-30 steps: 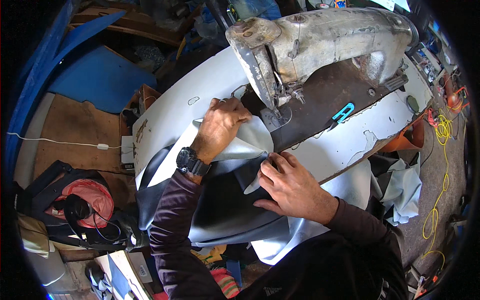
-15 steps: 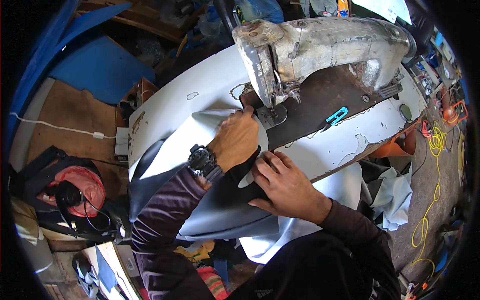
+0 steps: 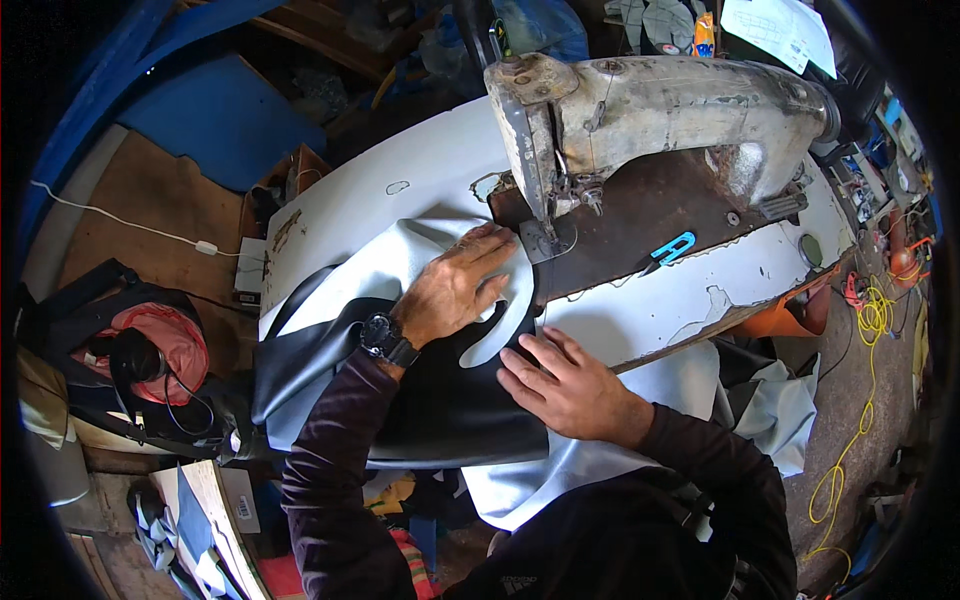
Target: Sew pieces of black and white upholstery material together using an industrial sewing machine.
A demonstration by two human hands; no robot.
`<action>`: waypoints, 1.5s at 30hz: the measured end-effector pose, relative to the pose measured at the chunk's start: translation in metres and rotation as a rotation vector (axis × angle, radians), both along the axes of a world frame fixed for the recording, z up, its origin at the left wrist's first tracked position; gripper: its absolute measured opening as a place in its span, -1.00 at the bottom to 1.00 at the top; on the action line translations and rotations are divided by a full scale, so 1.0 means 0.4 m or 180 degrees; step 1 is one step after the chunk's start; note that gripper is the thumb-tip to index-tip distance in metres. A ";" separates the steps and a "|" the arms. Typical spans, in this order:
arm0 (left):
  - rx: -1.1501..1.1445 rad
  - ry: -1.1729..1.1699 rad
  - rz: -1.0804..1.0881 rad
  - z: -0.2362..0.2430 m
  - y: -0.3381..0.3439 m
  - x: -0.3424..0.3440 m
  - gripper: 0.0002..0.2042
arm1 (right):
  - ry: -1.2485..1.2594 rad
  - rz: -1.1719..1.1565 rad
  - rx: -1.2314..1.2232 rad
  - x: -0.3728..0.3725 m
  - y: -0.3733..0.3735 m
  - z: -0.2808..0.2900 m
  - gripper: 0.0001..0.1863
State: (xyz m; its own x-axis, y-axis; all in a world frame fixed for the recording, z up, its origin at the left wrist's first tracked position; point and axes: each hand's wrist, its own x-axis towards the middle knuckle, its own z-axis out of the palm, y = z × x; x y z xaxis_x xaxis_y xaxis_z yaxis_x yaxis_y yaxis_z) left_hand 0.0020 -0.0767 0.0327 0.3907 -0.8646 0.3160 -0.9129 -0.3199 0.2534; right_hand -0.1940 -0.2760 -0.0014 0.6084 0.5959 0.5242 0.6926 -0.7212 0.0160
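Note:
A sheet of black leatherette (image 3: 440, 415) with a pale backing lies on the white table, left of the sewing machine's needle. My left hand (image 3: 457, 283), a black watch at its wrist, rests on the folded-over pale side (image 3: 400, 245), fingers laid out flat and thumb apart. Beside its thumb, a curved pale edge (image 3: 500, 338) of the material stands out against the black. My right hand (image 3: 575, 385) lies nearer to me with fingers spread, their tips on the black material by the table edge. The presser foot (image 3: 545, 235) of the worn sewing machine (image 3: 660, 110) is just beyond my left fingertips.
Blue thread snips (image 3: 672, 250) lie on the machine bed. More pale sheet material (image 3: 650, 400) hangs off the table's near edge. A yellow cord (image 3: 840, 455) runs along the floor at right. At left sits a black bag (image 3: 150, 370) with a pinkish lining.
My left hand has shifted slightly left and flattened on the pale side. My right fingers have opened out, drawing back from the curved edge, which shows more fully. The whole view has shifted slightly.

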 end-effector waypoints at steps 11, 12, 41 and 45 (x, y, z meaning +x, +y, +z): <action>-0.0235 0.0144 -0.0159 -0.013 -0.043 -0.071 -0.52 | 0.0100 0.0204 -0.0207 -0.061 -0.048 0.098 -0.70; -0.0246 0.0162 -0.0179 -0.009 -0.054 -0.087 -0.54 | 0.0123 0.0190 -0.0204 -0.077 -0.054 0.101 -0.70; -0.0368 0.0493 0.0270 0.003 -0.135 -0.092 -0.57 | 0.0736 0.0247 -0.0054 -0.054 -0.181 0.109 -0.71; -0.0397 0.0574 0.0356 -0.005 -0.129 -0.092 -0.58 | 0.1165 0.0267 0.0996 -0.006 -0.244 0.138 -0.74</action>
State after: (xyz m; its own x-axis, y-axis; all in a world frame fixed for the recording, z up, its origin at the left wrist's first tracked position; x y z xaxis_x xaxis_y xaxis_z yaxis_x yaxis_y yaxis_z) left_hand -0.0350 -0.1281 0.0307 0.5415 -0.7715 0.3340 -0.8100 -0.3724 0.4529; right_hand -0.1964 -0.3734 0.0537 0.7429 0.4986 0.4467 0.6681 -0.5940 -0.4480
